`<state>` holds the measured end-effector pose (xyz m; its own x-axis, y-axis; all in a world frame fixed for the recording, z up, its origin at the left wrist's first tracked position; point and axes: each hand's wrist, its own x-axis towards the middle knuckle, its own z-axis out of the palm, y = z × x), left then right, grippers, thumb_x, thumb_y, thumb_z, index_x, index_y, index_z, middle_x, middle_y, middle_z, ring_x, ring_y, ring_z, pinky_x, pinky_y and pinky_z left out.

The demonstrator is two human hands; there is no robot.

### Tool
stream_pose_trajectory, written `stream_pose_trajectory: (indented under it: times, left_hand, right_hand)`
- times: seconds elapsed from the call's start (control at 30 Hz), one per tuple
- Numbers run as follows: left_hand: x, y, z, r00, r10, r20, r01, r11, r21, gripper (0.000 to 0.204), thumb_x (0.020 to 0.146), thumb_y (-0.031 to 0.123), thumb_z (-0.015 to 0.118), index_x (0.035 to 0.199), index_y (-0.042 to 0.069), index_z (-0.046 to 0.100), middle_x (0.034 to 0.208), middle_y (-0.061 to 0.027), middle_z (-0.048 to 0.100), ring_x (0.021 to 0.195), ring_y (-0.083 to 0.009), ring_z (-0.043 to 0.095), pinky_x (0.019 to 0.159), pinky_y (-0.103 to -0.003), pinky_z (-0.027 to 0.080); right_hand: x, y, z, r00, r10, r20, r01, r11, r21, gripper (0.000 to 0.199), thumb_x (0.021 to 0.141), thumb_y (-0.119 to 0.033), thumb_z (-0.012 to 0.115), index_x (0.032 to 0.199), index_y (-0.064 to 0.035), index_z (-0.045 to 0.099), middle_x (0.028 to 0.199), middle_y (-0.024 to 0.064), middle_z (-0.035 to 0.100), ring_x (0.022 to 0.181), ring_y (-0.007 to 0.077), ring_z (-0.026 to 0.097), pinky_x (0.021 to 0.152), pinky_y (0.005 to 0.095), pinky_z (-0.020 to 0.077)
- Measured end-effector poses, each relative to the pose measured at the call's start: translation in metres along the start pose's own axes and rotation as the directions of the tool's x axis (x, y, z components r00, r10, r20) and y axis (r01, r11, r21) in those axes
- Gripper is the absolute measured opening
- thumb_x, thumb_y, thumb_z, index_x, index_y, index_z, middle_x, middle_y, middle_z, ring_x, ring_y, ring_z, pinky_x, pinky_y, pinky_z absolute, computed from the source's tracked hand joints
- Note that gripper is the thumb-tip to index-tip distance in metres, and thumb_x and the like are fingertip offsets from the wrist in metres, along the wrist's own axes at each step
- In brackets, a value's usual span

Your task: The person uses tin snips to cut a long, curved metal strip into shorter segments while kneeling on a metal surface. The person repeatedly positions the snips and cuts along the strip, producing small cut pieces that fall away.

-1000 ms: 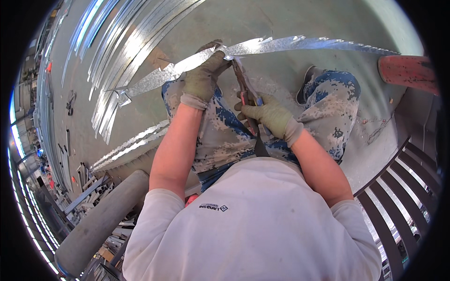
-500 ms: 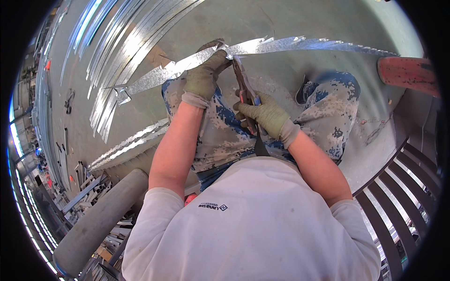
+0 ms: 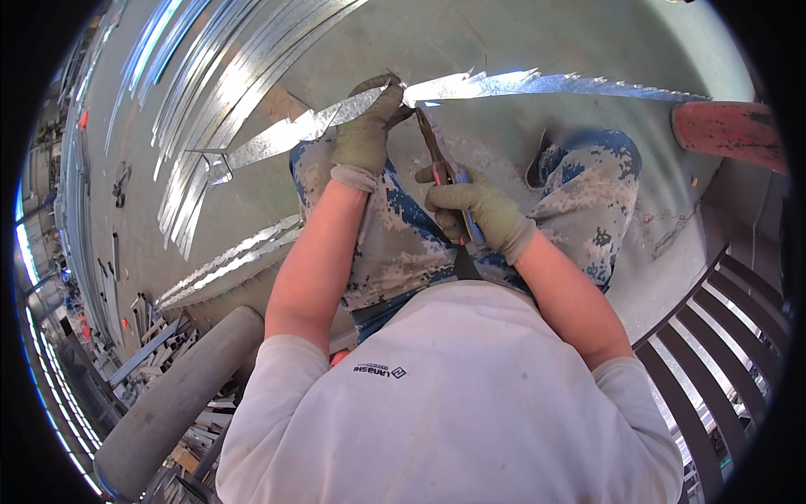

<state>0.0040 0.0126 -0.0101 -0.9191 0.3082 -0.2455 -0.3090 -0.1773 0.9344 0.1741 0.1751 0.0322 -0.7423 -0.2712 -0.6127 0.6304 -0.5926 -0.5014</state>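
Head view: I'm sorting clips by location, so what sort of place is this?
Probably a metalworking shop: long shiny metal strips lie across the floor, short metal-looking pieces are piled at the left, and the gloved right hand holds a snips-like tool.

Passage: grey-green floor (image 3: 495, 38) beyond the long, jagged, silver sheet-metal strip (image 3: 571, 84); a pocket between the metal hand tool with red and blue handles (image 3: 432, 143) and the camouflage-trousered right knee (image 3: 600, 168). Obstacles: that strip, crossing the front toward the dull-red rounded bar (image 3: 726, 134); the tool, slanting from the olive-gloved right hand (image 3: 480, 206) toward the olive-gloved left hand (image 3: 364, 139). Clearance between strip end and bar: hard to judge.
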Motion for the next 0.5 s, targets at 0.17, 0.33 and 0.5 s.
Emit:
stream_pose_trajectory:
  times: [0.17, 0.33, 0.5]
  left_hand:
    - [-0.003, 0.010, 0.008, 0.999, -0.013, -0.039, 0.016, 0.997, 0.081, 0.034, 0.106, 0.017, 0.078, 0.134, 0.000, 0.069, 0.111, -0.0113, 0.075, 0.089, -0.0215, 0.076, 0.084, -0.037, 0.067]
    - [-0.007, 0.013, 0.008, 0.997, -0.011, -0.074, 0.022, 0.990, 0.142, 0.032, 0.104, 0.016, 0.078, 0.131, -0.001, 0.070, 0.102, -0.0091, 0.075, 0.080, -0.0184, 0.074, 0.071, -0.031, 0.059]
    - [-0.007, 0.011, 0.008, 0.997, -0.006, -0.081, 0.012, 0.997, 0.075, 0.032, 0.104, 0.016, 0.079, 0.130, -0.001, 0.071, 0.100, -0.0090, 0.074, 0.076, -0.0181, 0.071, 0.070, -0.031, 0.059]
  right_hand:
    - [0.002, 0.000, 0.011, 0.990, -0.008, -0.139, -0.013, 0.990, -0.144, 0.050, 0.097, -0.011, 0.076, 0.144, -0.0022, 0.058, 0.080, 0.0066, 0.065, 0.052, 0.0155, 0.055, 0.048, 0.0334, 0.0432]
    - [0.003, -0.002, 0.021, 0.980, -0.022, -0.198, -0.033, 0.962, -0.272, 0.047, 0.097, -0.007, 0.073, 0.141, -0.0022, 0.058, 0.073, 0.0077, 0.062, 0.051, 0.0183, 0.057, 0.047, 0.0372, 0.0456]
    - [0.006, -0.003, 0.030, 0.963, -0.042, -0.265, -0.062, 0.926, -0.371, 0.044, 0.097, -0.007, 0.070, 0.139, -0.0040, 0.058, 0.073, 0.0088, 0.062, 0.052, 0.0201, 0.059, 0.048, 0.0395, 0.0487]
